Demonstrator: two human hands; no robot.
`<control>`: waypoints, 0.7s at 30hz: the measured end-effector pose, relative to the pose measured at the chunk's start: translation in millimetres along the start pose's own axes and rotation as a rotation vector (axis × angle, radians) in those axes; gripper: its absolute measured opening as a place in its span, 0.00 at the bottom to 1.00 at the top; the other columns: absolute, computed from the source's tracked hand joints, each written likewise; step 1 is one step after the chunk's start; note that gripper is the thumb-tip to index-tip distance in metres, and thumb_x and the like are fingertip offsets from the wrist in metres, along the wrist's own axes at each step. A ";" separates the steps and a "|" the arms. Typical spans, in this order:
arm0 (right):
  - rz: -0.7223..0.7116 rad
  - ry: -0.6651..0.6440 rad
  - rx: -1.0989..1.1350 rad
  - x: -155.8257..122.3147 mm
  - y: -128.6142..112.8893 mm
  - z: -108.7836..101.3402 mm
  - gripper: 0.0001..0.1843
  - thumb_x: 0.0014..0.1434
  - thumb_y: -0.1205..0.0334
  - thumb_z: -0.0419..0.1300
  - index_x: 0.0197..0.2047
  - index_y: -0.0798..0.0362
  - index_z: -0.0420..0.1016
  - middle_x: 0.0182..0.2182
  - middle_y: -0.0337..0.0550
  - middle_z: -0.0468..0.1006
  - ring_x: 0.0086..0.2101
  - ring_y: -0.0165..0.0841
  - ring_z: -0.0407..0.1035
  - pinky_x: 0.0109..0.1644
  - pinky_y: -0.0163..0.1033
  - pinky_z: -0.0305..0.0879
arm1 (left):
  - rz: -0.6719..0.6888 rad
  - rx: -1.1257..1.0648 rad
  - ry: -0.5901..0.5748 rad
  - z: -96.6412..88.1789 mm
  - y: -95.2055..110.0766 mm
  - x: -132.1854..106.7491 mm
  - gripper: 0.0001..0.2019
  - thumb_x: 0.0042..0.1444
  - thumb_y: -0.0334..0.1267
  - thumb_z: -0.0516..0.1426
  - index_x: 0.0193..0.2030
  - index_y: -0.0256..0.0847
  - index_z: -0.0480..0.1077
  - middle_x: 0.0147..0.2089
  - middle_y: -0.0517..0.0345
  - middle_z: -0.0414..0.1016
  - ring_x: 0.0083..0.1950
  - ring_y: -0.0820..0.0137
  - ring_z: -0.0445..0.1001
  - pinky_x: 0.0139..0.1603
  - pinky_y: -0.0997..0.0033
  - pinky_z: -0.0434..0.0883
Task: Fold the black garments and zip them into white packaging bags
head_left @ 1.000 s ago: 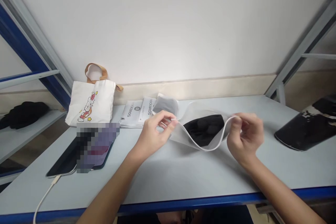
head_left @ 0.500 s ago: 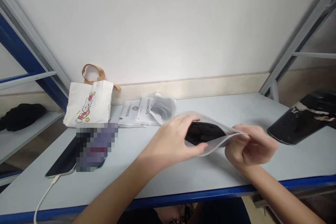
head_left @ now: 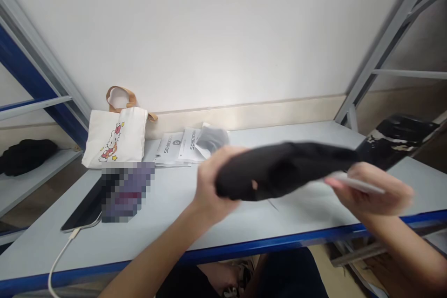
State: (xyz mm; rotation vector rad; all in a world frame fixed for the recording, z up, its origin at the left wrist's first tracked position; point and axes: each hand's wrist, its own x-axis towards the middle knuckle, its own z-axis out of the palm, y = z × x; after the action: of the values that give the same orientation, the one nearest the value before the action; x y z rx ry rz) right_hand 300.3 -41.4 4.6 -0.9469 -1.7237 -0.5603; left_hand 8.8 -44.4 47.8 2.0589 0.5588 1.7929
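A black, soft-looking fabric item stretches between my hands above the desk, blurred by motion; its exact kind does not show. My left hand is closed around its left end. On the other side, my right hand is closed on a translucent plastic bag, bunched near the item's right end. Most of the bag is hidden behind the fingers and the fabric. Whether the item's right tip is still inside the bag, I cannot tell.
Flat ROCKBROS packages lie near the wall, beside a white tote bag. At left are a phone on a white cable and a blurred-out purple object. A black cylindrical container lies at right.
The black item has come out of the plastic bag's mouth and now spans both hands. My right hand has moved right with the bag, while my left has shifted slightly left.
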 end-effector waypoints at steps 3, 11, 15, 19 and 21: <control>-0.221 0.285 -0.228 9.1 19.5 6.7 0.22 0.52 0.53 0.65 0.19 0.47 0.55 0.10 0.32 0.54 0.14 0.26 0.47 0.17 0.37 0.42 | -0.357 -0.060 0.307 -11.1 -4.5 5.8 0.09 0.54 0.40 0.58 0.42 0.43 0.72 0.41 0.60 0.77 0.47 0.68 0.74 0.52 0.70 0.69; -0.214 -0.707 -0.184 0.5 16.6 56.6 0.14 0.63 0.55 0.50 0.30 0.50 0.69 0.27 0.42 0.72 0.28 0.33 0.67 0.31 0.38 0.61 | -1.206 -0.171 0.029 -35.4 -42.3 -44.1 0.20 0.56 0.41 0.54 0.55 0.42 0.61 0.52 0.50 0.73 0.46 0.62 0.75 0.37 0.66 0.75; 0.003 -0.800 -0.019 5.1 -8.6 60.6 0.18 0.61 0.47 0.51 0.46 0.51 0.68 0.42 0.50 0.72 0.40 0.41 0.69 0.42 0.46 0.65 | -1.181 -0.097 0.005 -35.8 -48.5 -61.3 0.26 0.56 0.38 0.54 0.61 0.44 0.51 0.54 0.48 0.70 0.49 0.64 0.74 0.41 0.66 0.75; 0.127 -0.833 0.307 23.1 -64.0 64.0 0.27 0.60 0.47 0.52 0.60 0.46 0.56 0.55 0.49 0.64 0.51 0.40 0.63 0.51 0.46 0.63 | -1.065 -0.100 -0.049 -33.4 -54.0 -60.3 0.33 0.53 0.34 0.55 0.64 0.42 0.45 0.57 0.47 0.67 0.57 0.62 0.68 0.51 0.63 0.71; 0.066 -0.879 0.389 29.4 -89.3 73.7 0.38 0.55 0.43 0.57 0.64 0.46 0.50 0.58 0.50 0.60 0.54 0.43 0.60 0.54 0.48 0.60 | -1.079 -0.133 -0.085 -34.4 -55.4 -60.0 0.35 0.52 0.32 0.54 0.65 0.43 0.43 0.59 0.47 0.64 0.57 0.62 0.67 0.50 0.62 0.72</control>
State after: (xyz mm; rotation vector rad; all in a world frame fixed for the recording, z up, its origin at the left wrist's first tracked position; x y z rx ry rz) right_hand 181.9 -28.3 13.2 -1.0255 -2.4344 0.3036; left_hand -36.0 -27.1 -26.7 1.2775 1.1814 1.0360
